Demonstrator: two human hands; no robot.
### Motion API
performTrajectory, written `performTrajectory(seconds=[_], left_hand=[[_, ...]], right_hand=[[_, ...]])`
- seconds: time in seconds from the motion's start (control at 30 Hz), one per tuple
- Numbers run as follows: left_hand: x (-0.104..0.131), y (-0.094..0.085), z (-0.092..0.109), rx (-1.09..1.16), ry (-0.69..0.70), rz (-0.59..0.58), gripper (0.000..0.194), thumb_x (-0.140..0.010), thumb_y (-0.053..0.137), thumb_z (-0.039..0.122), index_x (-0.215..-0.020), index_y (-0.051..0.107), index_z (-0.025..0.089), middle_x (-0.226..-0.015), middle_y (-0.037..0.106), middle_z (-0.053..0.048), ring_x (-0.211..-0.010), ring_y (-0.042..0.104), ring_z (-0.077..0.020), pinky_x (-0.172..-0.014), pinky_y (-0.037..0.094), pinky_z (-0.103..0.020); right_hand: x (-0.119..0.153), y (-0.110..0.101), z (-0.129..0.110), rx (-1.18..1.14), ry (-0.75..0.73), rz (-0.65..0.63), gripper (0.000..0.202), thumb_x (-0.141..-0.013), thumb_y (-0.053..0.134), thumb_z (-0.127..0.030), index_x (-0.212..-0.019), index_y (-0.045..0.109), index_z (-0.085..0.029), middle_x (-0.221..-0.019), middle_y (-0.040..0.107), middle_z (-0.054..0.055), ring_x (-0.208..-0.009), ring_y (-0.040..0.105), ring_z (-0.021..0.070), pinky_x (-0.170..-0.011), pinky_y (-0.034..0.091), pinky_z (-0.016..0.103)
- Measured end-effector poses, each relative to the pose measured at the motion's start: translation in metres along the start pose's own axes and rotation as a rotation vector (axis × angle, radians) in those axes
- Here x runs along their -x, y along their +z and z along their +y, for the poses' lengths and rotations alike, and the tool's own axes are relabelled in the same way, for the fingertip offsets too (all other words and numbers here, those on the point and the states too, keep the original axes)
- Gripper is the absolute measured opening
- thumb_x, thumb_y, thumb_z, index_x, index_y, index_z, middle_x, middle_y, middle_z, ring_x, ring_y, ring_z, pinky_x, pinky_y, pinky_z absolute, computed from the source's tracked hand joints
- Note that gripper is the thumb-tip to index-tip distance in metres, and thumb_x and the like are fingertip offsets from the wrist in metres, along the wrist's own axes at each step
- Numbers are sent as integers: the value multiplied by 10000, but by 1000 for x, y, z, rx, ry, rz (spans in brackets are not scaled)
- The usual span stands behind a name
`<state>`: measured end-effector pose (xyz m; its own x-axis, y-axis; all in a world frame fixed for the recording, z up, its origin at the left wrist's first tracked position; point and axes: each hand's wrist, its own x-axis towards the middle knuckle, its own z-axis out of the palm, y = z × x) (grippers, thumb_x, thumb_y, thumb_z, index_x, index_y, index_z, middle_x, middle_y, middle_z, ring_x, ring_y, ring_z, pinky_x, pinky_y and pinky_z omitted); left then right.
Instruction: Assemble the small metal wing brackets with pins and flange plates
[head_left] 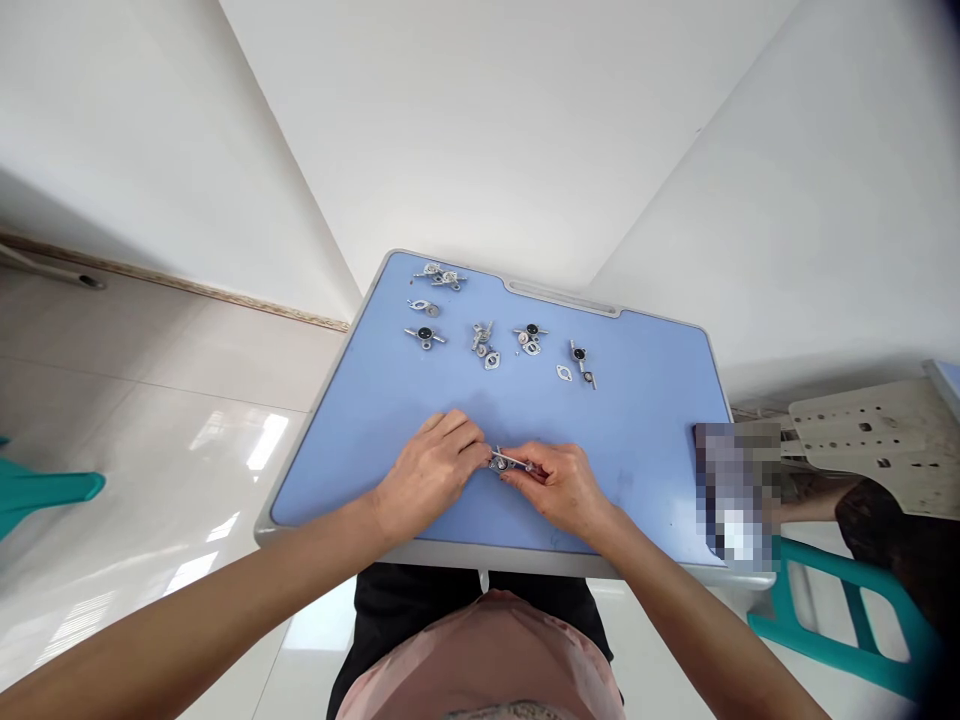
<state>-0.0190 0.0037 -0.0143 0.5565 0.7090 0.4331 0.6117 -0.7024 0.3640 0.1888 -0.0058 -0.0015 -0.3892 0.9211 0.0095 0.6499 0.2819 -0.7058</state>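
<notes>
At the near middle of the blue desk, my left hand [435,465] is closed, its fingertips pinching the edge of a small metal fitting [500,463]. My right hand [561,488] grips a small screwdriver [517,461], whose thin shaft points left across the fitting toward my left fingertips. Fingers hide much of the fitting and the screwdriver's handle. Farther back lie similar metal fittings, among them one with a round black centre [425,335] and another of that kind [579,354]. A flat oval plate [564,373] rests near the latter.
More metal parts [442,276] sit at the desk's far left corner, with a loose cluster [484,343] at mid-desk. A blurred-out object [735,495] lies on the right edge. Beyond it are a green stool [840,600] and part of another person [885,540].
</notes>
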Motion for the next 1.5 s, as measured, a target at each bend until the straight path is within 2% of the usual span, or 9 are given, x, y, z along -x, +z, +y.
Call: performTrajectory(seconds=[0.13, 0.33, 0.5, 0.57, 0.73, 1.07, 1.17, 1.33, 1.5], left_hand=[[1, 1, 2, -18, -17, 6, 233, -952, 478, 101, -786, 626, 172, -777, 612, -42, -789, 470, -187, -685, 395, -316], [-1, -7, 3, 161, -140, -86, 137, -901, 535, 121, -997, 601, 194, -966, 649, -45, -937, 521, -217, -805, 400, -380], [0, -9, 13, 211, -274, -111, 517, -769, 719, 230, -1221, 476, 173, -1101, 621, -86, -1077, 506, -287, -949, 370, -476], [0, -7, 17, 209, -259, -104, 541, -768, 732, 241, -1237, 468, 182, -1106, 628, -79, -1081, 512, -282, -996, 341, -492], [-4, -3, 19, 193, -252, -68, 334, -792, 742, 244, -1072, 562, 214, -1020, 667, -28, -1032, 533, -248, -1002, 324, -472], [-7, -2, 21, 235, -239, -31, 45, -878, 623, 180, -878, 620, 226, -872, 671, 9, -908, 556, -190, -1003, 322, -449], [-7, -3, 20, 238, -237, -45, 61, -861, 649, 187, -899, 620, 224, -892, 674, 2, -931, 552, -201, -999, 324, -451], [-2, -5, 14, 191, -237, -85, 394, -808, 722, 221, -1169, 566, 199, -1078, 668, -55, -1096, 518, -258, -1044, 302, -479], [3, -5, 4, 150, -244, -62, 206, -846, 691, 210, -1042, 630, 228, -1080, 667, -34, -1131, 502, -259, -1024, 308, -474]], right_hand=[[3, 6, -1, 2, 12, 101, 260, -875, 605, -410, -850, 744, -192, -493, 497, -59, -458, 384, 76, -487, 315, 214], [3, 7, 1, -37, 44, 84, 251, -866, 640, -446, -828, 743, -221, -527, 556, -61, -468, 413, 77, -507, 326, 217], [2, 3, -3, -13, 62, 67, 281, -858, 643, -465, -990, 731, -233, -566, 580, -54, -483, 459, 92, -539, 366, 224], [4, 0, -3, -33, 84, 61, 320, -843, 656, -457, -1059, 709, -227, -553, 540, -64, -479, 448, 94, -532, 375, 222], [24, -7, 5, -56, 160, 105, 247, -830, 681, -372, -1012, 705, -206, -490, 424, -93, -442, 368, 83, -471, 336, 209], [40, -4, 9, 29, 142, 192, 154, -866, 630, -316, -877, 728, -197, -539, 584, -43, -459, 461, 87, -480, 335, 213], [38, -6, 8, -11, 172, 156, 160, -865, 627, -321, -898, 732, -204, -550, 585, -43, -477, 466, 91, -499, 342, 212], [22, -17, -3, -89, 252, -24, 170, -873, 605, -340, -895, 724, -221, -541, 541, -54, -491, 422, 92, -507, 313, 211], [2, -19, -16, -6, 243, -198, 128, -849, 638, -341, -898, 700, -241, -566, 543, -65, -505, 397, 91, -522, 264, 214]])
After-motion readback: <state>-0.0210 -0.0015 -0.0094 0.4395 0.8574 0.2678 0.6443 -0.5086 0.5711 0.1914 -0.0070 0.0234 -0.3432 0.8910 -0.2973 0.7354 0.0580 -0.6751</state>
